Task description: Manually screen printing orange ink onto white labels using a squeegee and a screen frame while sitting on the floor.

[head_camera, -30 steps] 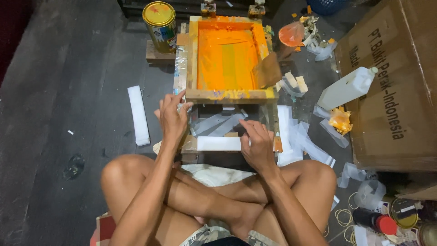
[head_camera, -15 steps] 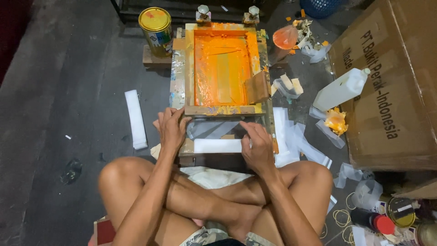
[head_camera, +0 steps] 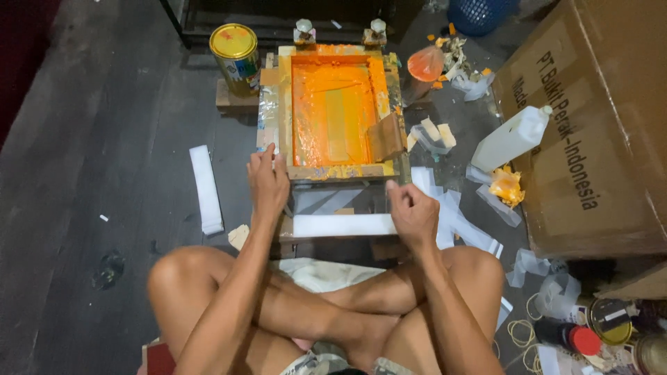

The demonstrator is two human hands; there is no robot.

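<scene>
A big cardboard box (head_camera: 590, 139) sits at three o'clock. The orange-inked printing frame (head_camera: 337, 111) lies at twelve, ahead of crossed legs. The left hand (head_camera: 267, 184) curls loosely at the frame's near left corner; the right hand (head_camera: 411, 212), fingers bent, presses the white strip (head_camera: 344, 225) beneath it.

Your screen-printing frame (head_camera: 332, 111) is flooded with bright orange ink, its wooden rim smeared orange and yellow. The strip (head_camera: 344, 225) between your hands is plain white, like the strip (head_camera: 206, 189) lying on the dark grey floor (head_camera: 104, 139). The paint can (head_camera: 236, 48) has a yellow lid; the bottle (head_camera: 511, 137) is white, the cardboard box (head_camera: 597, 125) brown with black lettering, the basket (head_camera: 483, 14) blue.
</scene>
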